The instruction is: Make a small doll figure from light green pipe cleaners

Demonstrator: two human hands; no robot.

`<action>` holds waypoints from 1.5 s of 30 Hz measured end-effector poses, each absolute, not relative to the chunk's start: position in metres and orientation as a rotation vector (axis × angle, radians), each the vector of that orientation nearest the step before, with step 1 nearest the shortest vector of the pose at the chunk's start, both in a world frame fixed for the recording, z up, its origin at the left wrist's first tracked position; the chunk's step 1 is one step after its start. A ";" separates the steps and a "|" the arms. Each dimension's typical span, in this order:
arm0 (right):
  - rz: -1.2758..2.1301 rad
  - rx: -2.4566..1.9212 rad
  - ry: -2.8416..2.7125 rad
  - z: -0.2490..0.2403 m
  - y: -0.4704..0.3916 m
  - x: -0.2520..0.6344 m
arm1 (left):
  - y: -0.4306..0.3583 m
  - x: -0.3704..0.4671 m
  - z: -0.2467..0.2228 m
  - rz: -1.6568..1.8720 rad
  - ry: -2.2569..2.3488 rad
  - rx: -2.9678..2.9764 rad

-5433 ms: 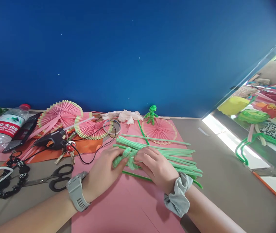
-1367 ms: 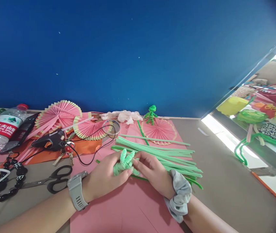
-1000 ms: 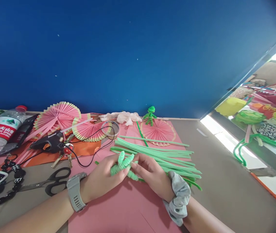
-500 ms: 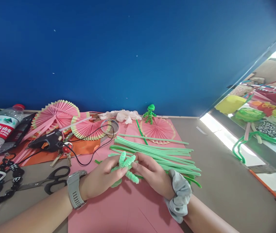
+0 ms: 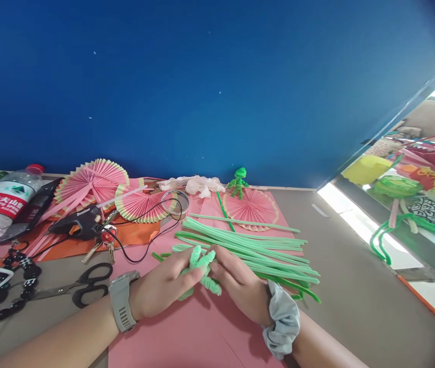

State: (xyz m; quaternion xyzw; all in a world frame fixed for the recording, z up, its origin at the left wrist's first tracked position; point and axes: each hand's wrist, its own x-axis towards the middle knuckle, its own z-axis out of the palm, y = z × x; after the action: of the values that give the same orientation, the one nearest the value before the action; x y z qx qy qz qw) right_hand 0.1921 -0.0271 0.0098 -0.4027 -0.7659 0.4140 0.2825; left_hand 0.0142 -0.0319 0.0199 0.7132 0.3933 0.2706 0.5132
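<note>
My left hand (image 5: 167, 288) is closed around a light green pipe-cleaner figure (image 5: 210, 284), its coiled limbs poking out between my fingers. From the other side, the fingers of my right hand (image 5: 238, 287) pinch the same figure, close against my left fingertips. Part of the figure is hidden behind the fingers. Just behind both hands lies a bundle of light and darker green pipe cleaners (image 5: 248, 244) on pink paper (image 5: 202, 337). A finished-looking green pipe-cleaner figure (image 5: 239, 183) stands upright near the blue wall, beside a pink folded paper rosette (image 5: 254, 208).
On the left are black-handled scissors (image 5: 91, 285), a beaded bracelet (image 5: 29, 281), a glue gun (image 5: 77, 223), keys (image 5: 109, 236) and a water bottle (image 5: 5, 199). Two more rosettes (image 5: 92, 181) and a tape roll (image 5: 175, 203) lie behind. A blue panel (image 5: 202, 92) rises behind the table.
The light green figure has tilted slightly, and my right fingers have folded closer over it. The whole view has shifted a little.
</note>
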 end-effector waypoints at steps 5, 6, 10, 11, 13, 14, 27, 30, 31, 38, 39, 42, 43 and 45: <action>1.038 -0.867 -2.219 0.007 -0.019 0.192 | -0.033 0.016 0.014 0.719 1.070 1.726; 1.051 -0.862 -2.215 0.006 -0.019 0.192 | -0.033 0.016 0.014 0.713 1.063 1.734; 1.224 -0.958 -2.092 0.004 -0.019 0.191 | -0.034 0.018 0.015 0.715 1.079 1.752; 1.320 -0.969 -2.037 0.005 -0.020 0.190 | -0.035 0.018 0.016 0.717 1.078 1.748; 1.538 -0.952 -1.907 0.009 -0.021 0.191 | -0.035 0.018 0.017 0.721 1.073 1.733; 1.632 -0.935 -1.844 0.011 -0.022 0.191 | -0.035 0.018 0.017 0.726 1.070 1.728; 1.499 -1.116 -1.815 0.006 -0.032 0.192 | -0.036 0.019 0.014 0.750 1.061 1.692; 1.361 -1.174 -1.851 0.001 -0.036 0.191 | -0.037 0.019 0.013 0.751 1.091 1.690; 1.345 -1.161 -1.862 0.000 -0.036 0.191 | -0.037 0.019 0.012 0.753 1.087 1.692; 1.393 -1.039 -1.870 0.005 -0.032 0.184 | -0.037 0.020 0.011 0.775 1.060 1.667; 1.404 -1.038 -1.863 0.006 -0.031 0.183 | -0.037 0.020 0.011 0.759 1.052 1.665; 1.411 -1.047 -1.845 0.008 -0.029 0.185 | -0.034 0.017 0.011 0.686 1.027 1.658; 1.409 -1.051 -1.843 0.008 -0.029 0.186 | -0.032 0.017 0.011 0.668 1.015 1.648; 1.420 -1.047 -1.850 0.009 -0.028 0.188 | -0.029 0.016 0.010 0.651 0.973 1.604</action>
State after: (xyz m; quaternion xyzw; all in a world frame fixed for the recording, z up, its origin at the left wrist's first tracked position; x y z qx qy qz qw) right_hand 0.1880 -0.0276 0.0091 -0.3922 -0.6929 0.5318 0.2886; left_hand 0.0162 -0.0295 0.0100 0.6766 0.4105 0.2744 0.5462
